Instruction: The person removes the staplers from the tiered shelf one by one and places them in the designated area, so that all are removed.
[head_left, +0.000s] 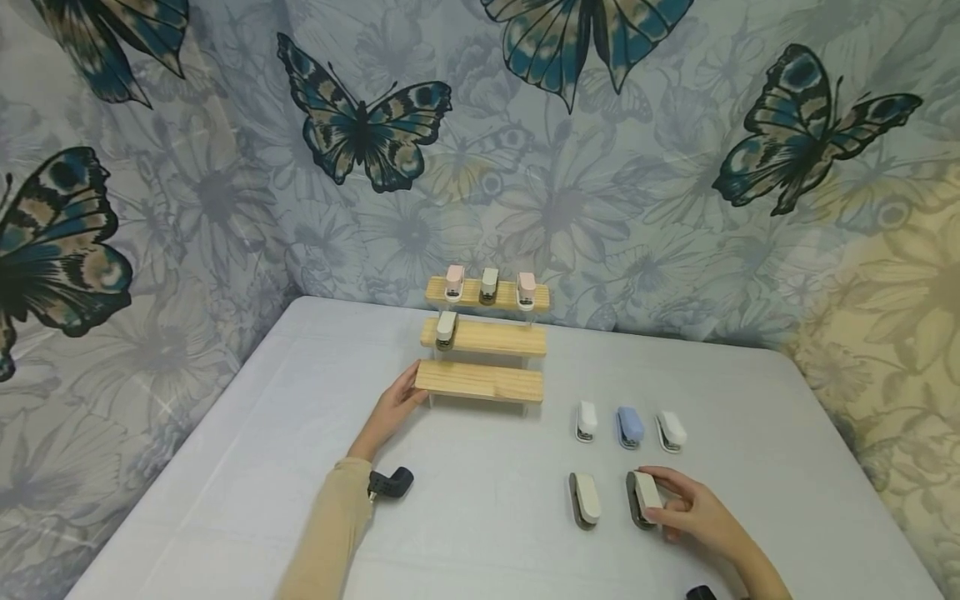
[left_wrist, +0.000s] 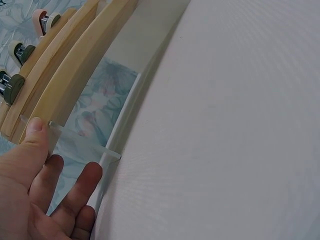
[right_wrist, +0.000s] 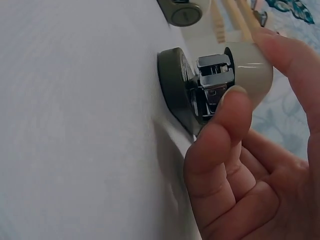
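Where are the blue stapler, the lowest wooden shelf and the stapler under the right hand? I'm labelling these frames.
blue stapler (head_left: 630,427), head view, on its top cover.
lowest wooden shelf (head_left: 480,381), head view, middle of the plank.
grey-and-cream stapler (right_wrist: 250,62), right wrist view, on its cream cover.

blue stapler (pale), butterfly-print backdrop

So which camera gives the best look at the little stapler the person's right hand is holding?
The right wrist view: the stapler fills the frame, showing its dark base, metal mechanism and cream top pinched by the right hand. The head view shows it small on the table. The left wrist view misses it.
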